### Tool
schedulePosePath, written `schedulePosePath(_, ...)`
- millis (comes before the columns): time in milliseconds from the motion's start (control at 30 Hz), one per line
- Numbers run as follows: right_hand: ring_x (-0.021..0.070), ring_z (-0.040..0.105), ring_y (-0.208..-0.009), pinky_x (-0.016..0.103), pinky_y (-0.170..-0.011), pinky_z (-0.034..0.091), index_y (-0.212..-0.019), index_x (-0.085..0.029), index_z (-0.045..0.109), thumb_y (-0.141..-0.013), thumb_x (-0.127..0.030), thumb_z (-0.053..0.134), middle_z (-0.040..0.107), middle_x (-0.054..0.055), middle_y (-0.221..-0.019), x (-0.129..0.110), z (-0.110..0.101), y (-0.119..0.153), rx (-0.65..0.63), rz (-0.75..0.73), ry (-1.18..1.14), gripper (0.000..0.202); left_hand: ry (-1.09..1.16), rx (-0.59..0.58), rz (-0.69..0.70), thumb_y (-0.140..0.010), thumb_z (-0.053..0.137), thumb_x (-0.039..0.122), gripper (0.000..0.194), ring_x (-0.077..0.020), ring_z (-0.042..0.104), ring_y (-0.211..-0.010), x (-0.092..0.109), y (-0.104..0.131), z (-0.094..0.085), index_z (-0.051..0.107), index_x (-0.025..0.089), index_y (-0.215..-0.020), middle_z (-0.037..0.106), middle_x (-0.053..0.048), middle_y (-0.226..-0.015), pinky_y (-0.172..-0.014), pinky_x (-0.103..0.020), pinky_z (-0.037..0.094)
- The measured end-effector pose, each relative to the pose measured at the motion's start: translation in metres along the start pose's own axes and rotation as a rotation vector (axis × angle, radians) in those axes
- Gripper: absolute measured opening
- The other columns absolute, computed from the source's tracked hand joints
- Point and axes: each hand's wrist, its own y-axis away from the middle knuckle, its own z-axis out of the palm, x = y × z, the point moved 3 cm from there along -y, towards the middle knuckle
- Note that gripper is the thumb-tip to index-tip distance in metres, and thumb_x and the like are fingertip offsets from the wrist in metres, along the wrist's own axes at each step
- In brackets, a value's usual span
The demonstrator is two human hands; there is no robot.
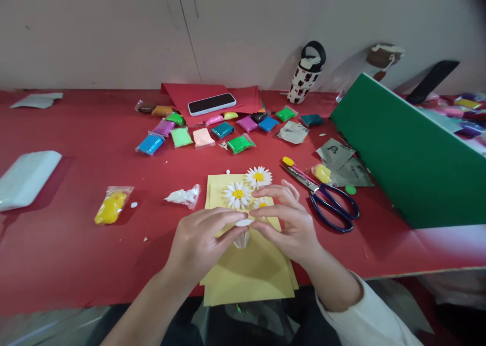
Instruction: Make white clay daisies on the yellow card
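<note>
A small white clay petal (243,223) is pinched between the fingertips of my left hand (207,232) and my right hand (290,222). Just below it, white petals (242,239) lie on the stacked yellow paper (248,280). White daisies with yellow centres, one (237,194) nearer and one (258,177) farther back, rest at the paper's top; another (261,203) is partly hidden by my right fingers. Left of the paper is an opened packet of white clay (184,197).
Blue-handled scissors (334,204) lie right of the paper, near a green board (410,158). Behind are clay packets (241,143), a phone (211,104) and a patterned bottle (304,77). A yellow clay packet (112,206) and white block (28,179) sit left on the red table (76,265).
</note>
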Motion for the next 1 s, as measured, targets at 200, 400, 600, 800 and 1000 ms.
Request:
schedulePosePath(200,0.0218,0.062,-0.106,0.048,-0.105,0.028,-0.096,-0.028,0.068,-0.080,-0.027,0.071,0.068,0.003,-0.108,-0.001,-0.001,0.001,-0.006,0.000,-0.015,0.016,0.000,-0.017,-0.035,-0.085,0.068,0.025,0.005,-0.0099,0.072,-0.073,0.001,0.000,0.001,0.067,0.023,-0.090,0.076,0.003,-0.083,-0.068,-0.018,0.057)
schedulePosePath(400,0.0213,0.062,-0.104,0.049,-0.103,0.029,-0.078,-0.027,0.071,-0.083,-0.025,0.070,0.068,0.003,-0.105,-0.001,0.000,-0.001,0.000,-0.012,-0.005,0.005,-0.095,-0.115,-0.031,-0.090,0.061,0.036,0.023,-0.0146,0.074,-0.084,-0.008,0.002,0.000,0.064,0.023,-0.109,0.077,-0.001,-0.097,-0.071,-0.023,0.059)
schedulePosePath(600,0.0198,0.063,-0.096,0.047,-0.099,0.032,-0.077,-0.027,0.075,-0.083,-0.029,0.071,0.068,0.004,-0.099,0.006,-0.012,0.002,-0.030,-0.033,0.033,0.007,-0.290,-0.151,-0.126,-0.091,0.058,0.034,0.027,-0.0179,0.070,-0.097,-0.028,0.010,-0.018,0.061,0.025,-0.117,0.073,-0.001,-0.110,-0.083,-0.029,0.056)
schedulePosePath(800,0.0117,0.059,-0.070,0.031,-0.071,0.039,-0.084,-0.026,0.076,-0.082,-0.031,0.072,0.063,-0.002,-0.069,0.014,-0.015,0.026,-0.209,-0.054,0.029,0.006,-0.314,-0.221,-0.053,-0.092,0.057,0.031,0.020,-0.0191,0.070,-0.095,-0.030,0.023,-0.018,0.065,0.025,-0.110,0.074,-0.001,-0.103,-0.084,-0.031,0.054)
schedulePosePath(1000,0.0107,0.058,-0.067,0.030,-0.068,0.035,-0.083,-0.028,0.076,-0.085,-0.034,0.069,0.064,-0.002,-0.069,0.025,-0.008,0.043,-0.390,-0.050,0.092,0.010,-0.324,-0.253,0.149,-0.090,0.060,0.023,0.019,-0.0193,0.069,-0.095,-0.022,0.025,-0.011,0.066,0.018,-0.107,0.075,-0.003,-0.097,-0.087,-0.031,0.053)
